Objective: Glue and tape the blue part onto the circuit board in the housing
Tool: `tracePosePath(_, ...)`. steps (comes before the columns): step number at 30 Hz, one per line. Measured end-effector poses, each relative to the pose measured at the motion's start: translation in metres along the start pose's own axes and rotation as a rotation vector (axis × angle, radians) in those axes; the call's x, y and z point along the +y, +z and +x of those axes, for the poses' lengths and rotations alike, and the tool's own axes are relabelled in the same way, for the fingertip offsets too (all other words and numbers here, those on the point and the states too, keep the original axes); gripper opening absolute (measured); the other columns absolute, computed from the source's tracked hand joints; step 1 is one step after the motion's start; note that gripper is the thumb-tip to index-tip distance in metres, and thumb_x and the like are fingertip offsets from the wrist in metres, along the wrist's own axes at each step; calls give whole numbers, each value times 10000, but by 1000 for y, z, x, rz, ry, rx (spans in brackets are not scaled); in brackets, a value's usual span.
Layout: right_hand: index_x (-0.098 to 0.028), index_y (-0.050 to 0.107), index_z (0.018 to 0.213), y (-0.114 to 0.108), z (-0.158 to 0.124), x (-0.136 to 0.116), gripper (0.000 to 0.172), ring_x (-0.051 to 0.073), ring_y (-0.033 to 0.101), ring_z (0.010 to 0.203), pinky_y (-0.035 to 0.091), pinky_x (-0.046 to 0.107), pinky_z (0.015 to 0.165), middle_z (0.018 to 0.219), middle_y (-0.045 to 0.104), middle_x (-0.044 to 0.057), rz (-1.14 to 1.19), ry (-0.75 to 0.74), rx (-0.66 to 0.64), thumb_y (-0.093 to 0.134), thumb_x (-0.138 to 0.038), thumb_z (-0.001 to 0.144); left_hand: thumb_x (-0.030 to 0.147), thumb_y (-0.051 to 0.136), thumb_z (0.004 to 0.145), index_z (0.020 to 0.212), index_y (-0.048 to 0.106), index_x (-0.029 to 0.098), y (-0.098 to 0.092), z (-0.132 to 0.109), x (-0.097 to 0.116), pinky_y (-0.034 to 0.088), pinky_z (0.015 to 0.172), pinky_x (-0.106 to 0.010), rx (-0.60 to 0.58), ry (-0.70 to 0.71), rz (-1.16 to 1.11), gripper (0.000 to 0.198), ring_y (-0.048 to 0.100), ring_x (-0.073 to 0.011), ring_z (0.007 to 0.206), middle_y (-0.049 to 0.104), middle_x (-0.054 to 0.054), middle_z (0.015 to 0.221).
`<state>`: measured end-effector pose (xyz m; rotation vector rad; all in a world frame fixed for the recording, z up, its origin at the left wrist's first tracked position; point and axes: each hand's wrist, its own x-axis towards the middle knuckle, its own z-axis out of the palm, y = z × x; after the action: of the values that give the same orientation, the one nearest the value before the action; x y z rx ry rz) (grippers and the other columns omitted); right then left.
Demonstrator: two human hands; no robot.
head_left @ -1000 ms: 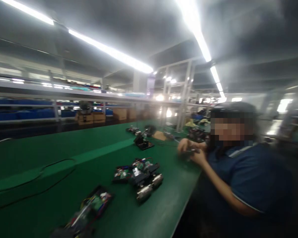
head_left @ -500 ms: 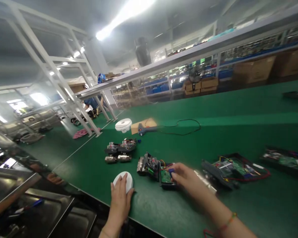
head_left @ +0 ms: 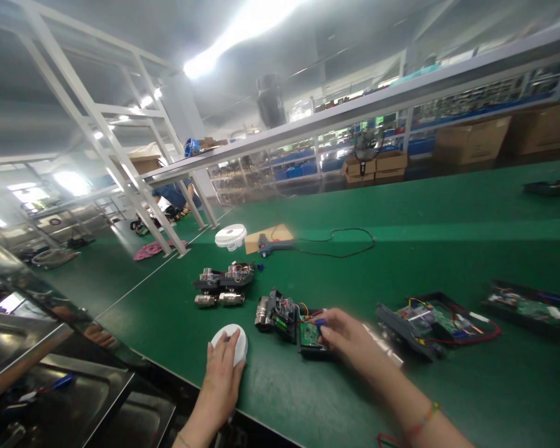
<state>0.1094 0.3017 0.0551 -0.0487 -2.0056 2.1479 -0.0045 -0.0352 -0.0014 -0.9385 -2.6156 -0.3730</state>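
My left hand [head_left: 221, 373] lies flat with fingers stretched over a round white disc [head_left: 230, 340] near the front edge of the green belt [head_left: 429, 249]. My right hand [head_left: 348, 336] rests on a black motor-and-circuit-board assembly [head_left: 289, 318], its fingers curled on the green board with a small blue part at the thumb. A second assembly with two silver motors [head_left: 221, 286] sits just beyond the disc. To the right lie two more black trays with boards and red wires, one close [head_left: 429, 323] and one further off [head_left: 527, 302].
Further back are a round white part [head_left: 231, 236], a cardboard piece with a corded blue tool [head_left: 270, 241] and a black cable loop. White frame posts [head_left: 135, 186] stand on the left. A metal tray [head_left: 74, 392] sits below the belt edge. A person in blue works far behind.
One second ago the view faced a co-worker in blue at the belt; it has swung round to my own hands. Since half a second ago my hands have hardly moved.
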Motion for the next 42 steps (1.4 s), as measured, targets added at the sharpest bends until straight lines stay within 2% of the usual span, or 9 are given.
tracePosePath(6, -207, 600, 954, 0, -3, -5, 449, 194, 608, 773, 447, 299, 669, 830, 634, 13, 34, 1, -1, 738, -600, 787, 278, 396, 978, 1507, 352, 232, 2, -4, 1, 405, 1111, -601, 43, 43, 30, 533, 442, -322, 1387, 508, -145, 1459)
tracePosePath(10, -198, 591, 948, 2, -6, -7, 436, 189, 625, 756, 446, 288, 664, 801, 643, 12, 54, -13, 23, 737, -578, 793, 244, 354, 994, 1550, 205, 309, -3, -2, 14, 400, 1064, -678, 160, 42, 19, 579, 513, -336, 1320, 548, -142, 1414)
tracePosePath(13, -191, 583, 948, 3, -4, -5, 450, 188, 634, 719, 442, 277, 633, 766, 653, 17, 72, -19, 45, 729, -588, 795, 294, 368, 998, 1553, 172, 336, -23, 15, 41, 298, 1130, -691, 267, 122, 21, 590, 573, -305, 1250, 570, -113, 1394)
tracePosePath(17, -186, 577, 946, 5, -2, 0, 486, 176, 628, 701, 446, 263, 624, 763, 642, 12, 102, -33, 77, 737, -615, 781, 308, 473, 959, 1457, 403, 267, -54, 59, 99, 106, 1252, -540, 358, 364, -19, 504, 550, -242, 1277, 623, -70, 1324)
tracePosePath(20, -197, 559, 926, 8, -3, 5, 490, 174, 622, 730, 454, 258, 632, 795, 628, 11, 111, -62, 126, 721, -639, 788, 313, 515, 938, 1325, 552, 278, -55, 93, 134, 85, 1234, -605, 233, 423, -79, 390, 568, -256, 1246, 676, -54, 1205)
tracePosePath(23, -203, 552, 936, 12, -6, 12, 465, 178, 615, 733, 457, 261, 626, 809, 618, 13, 97, -94, 179, 684, -635, 825, 282, 495, 928, 1275, 606, 249, -44, 112, 148, 247, 1146, -706, 80, 369, -119, 366, 592, -294, 1200, 686, -90, 1149)
tracePosePath(28, -199, 600, 993, 22, -13, 12, 346, 199, 618, 799, 480, 296, 694, 900, 639, 46, 19, -169, 278, 630, -530, 897, 207, 433, 923, 1316, 580, 228, -43, 118, 151, 327, 1087, -722, -25, 326, -124, 420, 546, -300, 1255, 644, -122, 1228)
tracePosePath(35, -213, 616, 1022, 32, -14, 2, 187, 274, 555, 1230, 498, 352, 939, 1270, 616, 122, -84, -260, 352, 572, -373, 936, 216, 441, 912, 1338, 559, 236, -55, 120, 154, 295, 1108, -722, -141, 297, -129, 443, 504, -304, 1300, 631, -107, 1247)
tracePosePath(42, -206, 634, 993, 34, -13, 3, 152, 273, 571, 1224, 547, 311, 831, 1283, 611, 136, -153, -297, 375, 560, -321, 925, 224, 460, 905, 1321, 576, 209, -61, 123, 157, 318, 1114, -697, -173, 288, -137, 433, 509, -309, 1293, 634, -119, 1243)
